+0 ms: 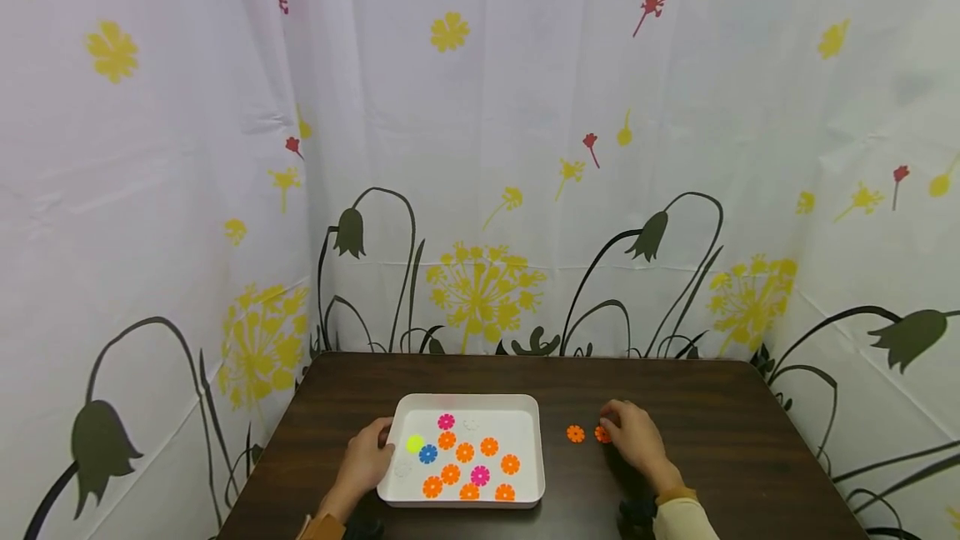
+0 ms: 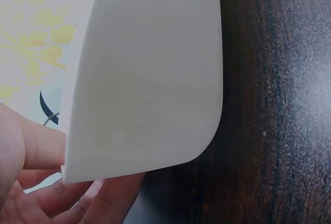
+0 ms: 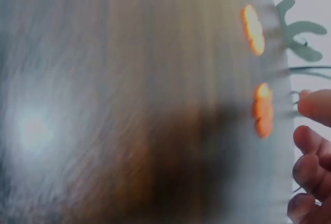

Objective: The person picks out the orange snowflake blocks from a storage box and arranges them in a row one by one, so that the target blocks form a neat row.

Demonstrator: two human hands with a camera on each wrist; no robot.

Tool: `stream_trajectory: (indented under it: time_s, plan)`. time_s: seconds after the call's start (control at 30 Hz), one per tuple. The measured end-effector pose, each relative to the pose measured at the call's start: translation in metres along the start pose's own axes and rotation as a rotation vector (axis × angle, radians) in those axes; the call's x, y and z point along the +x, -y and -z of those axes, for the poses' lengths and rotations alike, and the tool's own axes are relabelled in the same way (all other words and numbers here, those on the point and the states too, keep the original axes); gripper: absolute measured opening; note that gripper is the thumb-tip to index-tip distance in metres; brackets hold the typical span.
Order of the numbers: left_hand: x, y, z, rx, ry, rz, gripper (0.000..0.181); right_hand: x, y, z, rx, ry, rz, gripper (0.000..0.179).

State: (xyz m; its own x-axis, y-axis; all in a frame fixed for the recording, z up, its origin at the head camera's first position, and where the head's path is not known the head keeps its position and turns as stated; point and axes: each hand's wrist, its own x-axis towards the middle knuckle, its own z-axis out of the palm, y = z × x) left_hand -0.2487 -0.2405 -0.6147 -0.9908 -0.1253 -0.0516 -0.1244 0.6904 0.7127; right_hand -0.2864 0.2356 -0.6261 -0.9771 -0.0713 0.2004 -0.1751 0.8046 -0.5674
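My left hand grips the left edge of a shallow white tray, thumb on the rim and fingers beneath it in the left wrist view. Inside lie several orange flower-shaped discs, two pink discs, a blue disc, a yellow one and pale, clear-looking ones. To the right of the tray, two orange discs sit on the table: a left one and a right one. Right beside the latter is my right hand, its fingers loosely bent and apart from the disc in the right wrist view.
The dark brown wooden table reaches back to a white curtain printed with flowers, which also hangs along both sides. A dark wrist strap shows under each forearm.
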Motion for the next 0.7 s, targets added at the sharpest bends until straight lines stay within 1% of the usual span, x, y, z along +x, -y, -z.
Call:
stream_trajectory:
  time_s: [0.07,0.13,0.4,0.47,0.53,0.7]
  plan:
    - [0.0,0.0,0.0,0.004,0.006,0.008,0.047,0.001,0.006,0.0,0.016,-0.031,0.014,0.009]
    - [0.0,0.0,-0.001,-0.001,0.012,0.018,0.048,0.002,0.014,0.001,0.04,-0.043,0.034,0.01]
    - [-0.003,-0.003,0.002,-0.005,-0.004,0.001,0.047,0.017,0.049,-0.004,0.103,-0.085,0.112,0.01]
    - [-0.004,-0.003,0.002,-0.009,-0.001,0.004,0.047,0.019,0.057,-0.007,0.118,-0.081,0.125,0.009]
    - [-0.004,-0.004,0.002,-0.015,0.002,0.007,0.047,0.021,0.064,-0.01,0.129,-0.059,0.135,0.009]
    - [-0.005,-0.005,0.003,-0.021,0.0,0.005,0.046,0.021,0.078,-0.022,0.119,-0.008,0.177,0.01]
